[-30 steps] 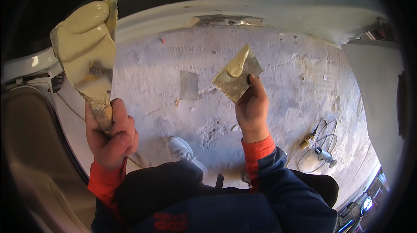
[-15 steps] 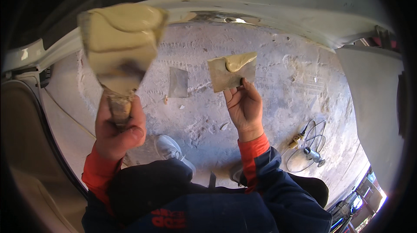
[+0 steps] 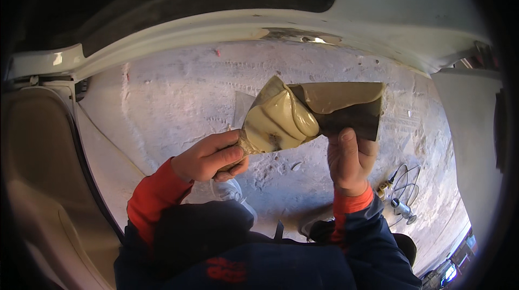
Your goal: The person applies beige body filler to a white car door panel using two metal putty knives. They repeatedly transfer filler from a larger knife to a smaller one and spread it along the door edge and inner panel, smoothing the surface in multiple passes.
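Note:
My left hand (image 3: 211, 157) is closed round the handle of a wide putty knife (image 3: 254, 122), its blade tilted to the right. Thick yellowish filler (image 3: 275, 120) covers most of that blade and bulges toward its far edge. In my right hand (image 3: 351, 163), thumb on the near face, is a thin flat rectangular spreader (image 3: 351, 120). A smear of the same filler lies along the spreader's upper part. The putty knife's edge meets the spreader's left end, overlapping it in view.
A vehicle's pale sill (image 3: 205, 25) curves across the far side, with a bare-looking patch (image 3: 303, 35). An open door (image 3: 43, 155) stands at left, a grey panel (image 3: 470, 122) at right. A corded tool (image 3: 403, 209) and a thin sheet (image 3: 243, 107) lie on the rough floor (image 3: 178, 90).
The putty knife has come down and right from the upper left, turning toward the spreader. My right hand has moved right and a little lower, and the two tools now meet.

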The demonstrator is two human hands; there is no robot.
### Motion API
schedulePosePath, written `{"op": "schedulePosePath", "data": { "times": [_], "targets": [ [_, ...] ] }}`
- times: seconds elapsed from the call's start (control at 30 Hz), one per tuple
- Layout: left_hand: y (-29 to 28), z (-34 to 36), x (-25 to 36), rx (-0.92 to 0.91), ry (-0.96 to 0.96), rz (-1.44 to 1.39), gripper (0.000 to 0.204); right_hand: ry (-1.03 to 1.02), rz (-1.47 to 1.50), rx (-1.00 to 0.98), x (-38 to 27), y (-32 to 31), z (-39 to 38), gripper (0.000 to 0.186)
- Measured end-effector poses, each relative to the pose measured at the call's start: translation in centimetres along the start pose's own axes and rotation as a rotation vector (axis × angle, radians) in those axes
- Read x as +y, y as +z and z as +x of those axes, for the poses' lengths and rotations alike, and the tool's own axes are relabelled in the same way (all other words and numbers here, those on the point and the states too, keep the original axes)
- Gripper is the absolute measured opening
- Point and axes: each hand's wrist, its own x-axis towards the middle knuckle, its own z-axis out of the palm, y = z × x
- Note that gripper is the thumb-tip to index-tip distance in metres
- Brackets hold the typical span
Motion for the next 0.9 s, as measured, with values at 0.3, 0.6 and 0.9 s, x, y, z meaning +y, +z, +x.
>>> {"op": "schedulePosePath", "data": {
  "times": [0.3,0.6,0.9],
  "targets": [
    [-0.7,-0.3,-1.4,0.027,0.057,-0.083,0.022,0.059,-0.691,-0.601,-3.6,-2.4,3.5,0.043],
    [0.6,2.6,-2.5,0.2,0.6,0.052,0.037,0.601,-0.498,-0.288,0.1,0.0,2.0,0.032],
    [-0.4,5.1,-5.5,0.304,0.569,0.46,0.056,0.756,0.427,0.036,-1.0,5.3,1.1,0.032]
  ]
}}
